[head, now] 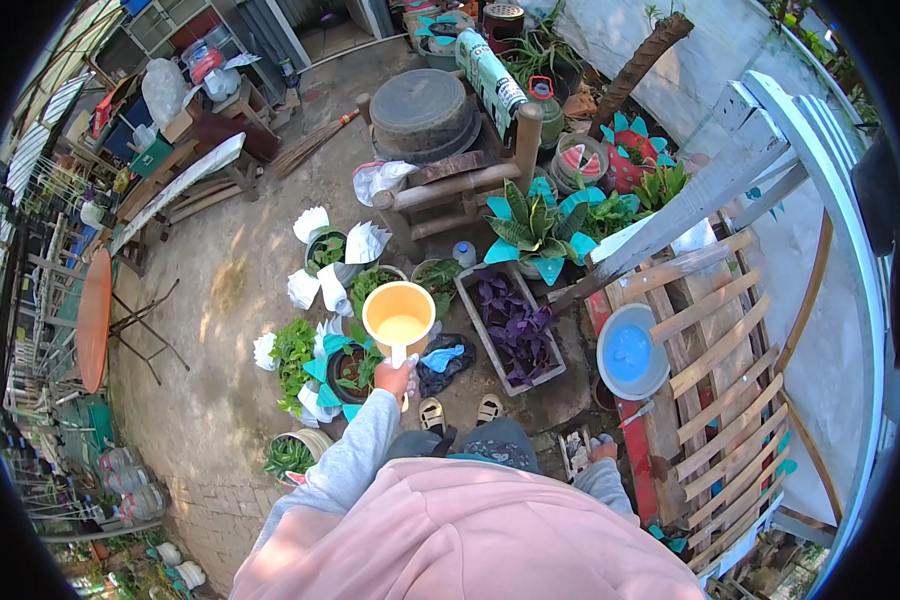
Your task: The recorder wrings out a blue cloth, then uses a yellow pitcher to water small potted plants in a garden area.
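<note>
My left hand grips the handle of a yellow plastic dipper, whose open top faces the camera. Around it stand potted plants: one in a black pot with turquoise petal shapes, and leafy green ones behind. Just right of the dipper, a black plastic bag with a blue piece on it lies on the ground. A long planter of purple-leaved plants is further right. Low at my right side is my right hand, near the red-edged slatted wood; whether it holds anything is unclear.
A pale basin with blue inside rests by the wooden slats. Ahead stands a bamboo-framed stand with a large dark tub. A slanted white post crosses the right side. An orange round folding table stands at left.
</note>
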Action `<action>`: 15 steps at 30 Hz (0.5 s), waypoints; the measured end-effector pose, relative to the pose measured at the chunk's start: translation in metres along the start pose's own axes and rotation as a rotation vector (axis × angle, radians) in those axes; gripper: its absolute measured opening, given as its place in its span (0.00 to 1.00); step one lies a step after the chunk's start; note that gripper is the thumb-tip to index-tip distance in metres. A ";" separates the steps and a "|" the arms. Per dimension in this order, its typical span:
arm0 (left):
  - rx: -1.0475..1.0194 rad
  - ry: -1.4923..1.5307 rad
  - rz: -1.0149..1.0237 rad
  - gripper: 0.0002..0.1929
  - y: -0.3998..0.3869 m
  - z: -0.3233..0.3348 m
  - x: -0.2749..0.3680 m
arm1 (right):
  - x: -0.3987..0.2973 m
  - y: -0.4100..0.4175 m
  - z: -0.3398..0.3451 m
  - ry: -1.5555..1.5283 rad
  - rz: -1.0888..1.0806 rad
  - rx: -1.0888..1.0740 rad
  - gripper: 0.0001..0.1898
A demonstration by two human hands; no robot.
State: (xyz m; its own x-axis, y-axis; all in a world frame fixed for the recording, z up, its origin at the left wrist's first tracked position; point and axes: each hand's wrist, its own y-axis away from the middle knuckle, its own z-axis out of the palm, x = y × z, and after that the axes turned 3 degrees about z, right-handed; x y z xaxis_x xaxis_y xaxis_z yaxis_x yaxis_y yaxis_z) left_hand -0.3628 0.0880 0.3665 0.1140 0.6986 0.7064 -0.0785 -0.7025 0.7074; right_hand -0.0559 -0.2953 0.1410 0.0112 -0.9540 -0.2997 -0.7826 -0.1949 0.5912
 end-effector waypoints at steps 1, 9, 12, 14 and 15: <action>0.013 -0.004 0.072 0.09 0.000 0.006 0.021 | -0.009 -0.005 -0.001 -0.052 -0.004 0.003 0.20; -0.121 -0.015 0.331 0.10 0.022 0.023 0.110 | -0.041 0.009 -0.008 0.034 -0.157 0.067 0.21; -0.154 -0.018 0.358 0.10 0.027 0.017 0.108 | -0.018 0.008 0.008 -0.046 -0.051 0.024 0.21; -0.163 -0.038 0.372 0.10 0.028 0.010 0.099 | -0.026 0.036 -0.001 0.094 -0.069 0.055 0.21; -0.168 -0.043 0.378 0.10 0.028 0.004 0.098 | -0.021 0.039 0.000 0.103 -0.055 0.027 0.22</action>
State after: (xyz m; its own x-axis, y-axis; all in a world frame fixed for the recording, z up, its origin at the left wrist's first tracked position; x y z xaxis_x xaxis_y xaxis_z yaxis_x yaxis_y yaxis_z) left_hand -0.3494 0.1362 0.4553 0.0876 0.3866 0.9181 -0.2827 -0.8741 0.3950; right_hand -0.0866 -0.2825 0.1702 0.1176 -0.9606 -0.2519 -0.7957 -0.2429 0.5549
